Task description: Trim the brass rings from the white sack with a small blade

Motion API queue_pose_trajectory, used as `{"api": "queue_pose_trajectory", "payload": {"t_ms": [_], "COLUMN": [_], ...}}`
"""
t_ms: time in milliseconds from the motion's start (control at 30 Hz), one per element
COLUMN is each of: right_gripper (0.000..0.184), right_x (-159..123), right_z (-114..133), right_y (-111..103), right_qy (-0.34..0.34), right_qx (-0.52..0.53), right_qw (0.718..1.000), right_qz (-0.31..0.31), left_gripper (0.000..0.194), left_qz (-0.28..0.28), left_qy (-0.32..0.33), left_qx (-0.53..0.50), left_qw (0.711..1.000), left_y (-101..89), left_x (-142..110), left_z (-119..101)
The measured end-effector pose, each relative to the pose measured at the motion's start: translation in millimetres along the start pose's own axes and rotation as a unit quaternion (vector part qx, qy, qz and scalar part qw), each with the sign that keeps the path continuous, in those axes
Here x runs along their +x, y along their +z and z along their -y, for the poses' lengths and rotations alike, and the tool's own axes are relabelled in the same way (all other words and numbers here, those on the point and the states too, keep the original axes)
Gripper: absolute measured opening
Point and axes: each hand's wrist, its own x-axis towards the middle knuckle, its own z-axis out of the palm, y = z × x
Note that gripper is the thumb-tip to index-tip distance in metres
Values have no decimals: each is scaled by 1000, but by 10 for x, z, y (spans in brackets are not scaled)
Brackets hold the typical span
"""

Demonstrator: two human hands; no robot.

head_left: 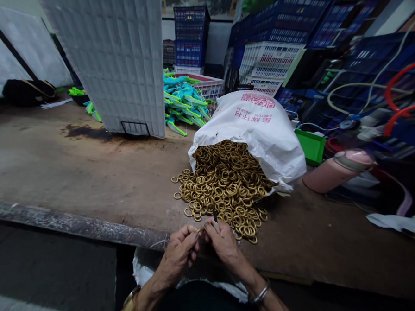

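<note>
Close together at the table's front edge, both my hands are closed. My left hand [182, 247] pinches a gold-coloured ring [200, 230], which shows between the fingertips of the two hands. In my right hand [225, 244] is a small knife-like tool [215, 222] with a dark tip and a pale grey body; its exact kind is unclear. Just beyond the hands spreads a heap of similar gold rings [222, 193]. They spill from the mouth of a white sack [254, 125] with red print, lying on its side on the table [122, 183].
A tall white ribbed panel [122, 53] stands at left on a black wire foot. Behind it lie turquoise and lime plastic pieces [185, 101]. To the right are a green tray [310, 147] and a pink bottle [339, 169]. Stacked crates [271, 61] fill the back. Below the hands hangs white sheeting [142, 268].
</note>
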Motion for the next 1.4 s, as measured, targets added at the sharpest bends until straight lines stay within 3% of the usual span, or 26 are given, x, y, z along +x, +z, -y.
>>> {"api": "queue_pose_trajectory", "payload": {"t_ms": [133, 200, 367, 600, 800, 900, 1067, 1267, 1400], "right_gripper": [14, 22, 29, 29, 18, 20, 30, 29, 27], "right_x": [-59, -96, -140, -122, -41, -2, 86, 239, 290], "right_z": [-52, -61, -3, -39, -210, -170, -29, 23, 39], "right_y": [-25, -31, -36, -24, -41, -20, 84, 248, 284], "right_qy": [-76, -98, -98, -75, -63, -50, -102, -108, -76], "right_qx": [-177, -247, -308, -402, -425, -398, -344, -390, -443], "right_qw": [981, 964, 945, 912, 903, 915, 933, 914, 893], "right_qz": [0, 23, 57, 14, -12, -40, -37, -22, -20], "left_gripper": [32, 32, 31, 31, 29, 27, 27, 23, 21], "left_qz": [-27, -29, -28, -30, 19, 0, -28, -42, -47], "left_qy": [23, 41, 86, 79, 32, 9, 33, 65, 79], "left_qx": [17, 22, 47, 78, 7, -88, -151, -179, -192], "left_qw": [999, 998, 995, 993, 999, 996, 988, 981, 977], "left_y": [1, 0, -7, -18, -12, -51, -149, -270, -333], "left_x": [1, 7, 22, -25, -125, -100, -63, -78, -69], "left_z": [-24, -25, 6, 23, -38, -50, -53, -89, -119]}}
